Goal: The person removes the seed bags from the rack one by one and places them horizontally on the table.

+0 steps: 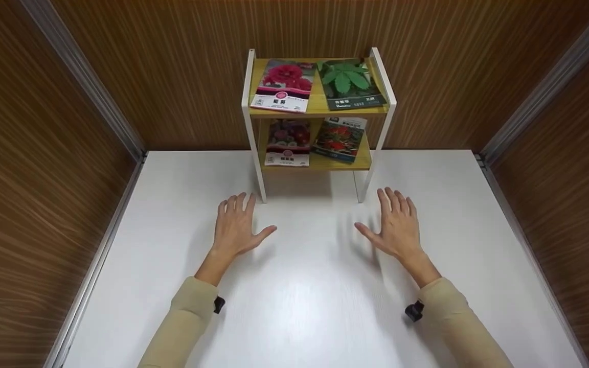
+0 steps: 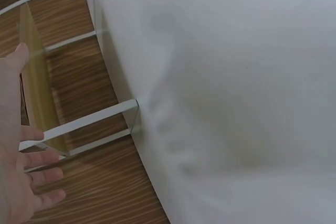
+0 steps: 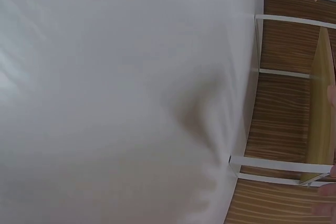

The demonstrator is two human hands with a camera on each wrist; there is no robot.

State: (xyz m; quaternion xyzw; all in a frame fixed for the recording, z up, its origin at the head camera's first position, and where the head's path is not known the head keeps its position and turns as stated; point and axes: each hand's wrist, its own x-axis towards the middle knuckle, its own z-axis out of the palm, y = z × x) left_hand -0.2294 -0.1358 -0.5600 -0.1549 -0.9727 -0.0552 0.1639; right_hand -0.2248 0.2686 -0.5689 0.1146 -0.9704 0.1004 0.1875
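Note:
In the head view my left hand point(image 1: 234, 225) hovers over the white table in front of the shelf's left leg, fingers extended and thumb apart, holding nothing. My right hand point(image 1: 395, 225) mirrors it by the right leg, likewise with nothing in it. Between and beyond them stands a small two-tier shelf point(image 1: 320, 113) with white side frames and wooden boards. On its upper board lie a pink-flower packet point(image 1: 283, 86) and a green-leaf packet point(image 1: 352, 84). The lower board bears a purple-pink flower packet point(image 1: 288, 143) and a tilted red-flower packet point(image 1: 340, 139).
The white table point(image 1: 294, 286) reaches wood-grain walls on the left point(image 1: 34, 168), right point(image 1: 565, 153) and back point(image 1: 192, 76), with metal strips along the corners. A small black device point(image 1: 414, 310) sits at the right sleeve's cuff, another point(image 1: 219, 304) at the left.

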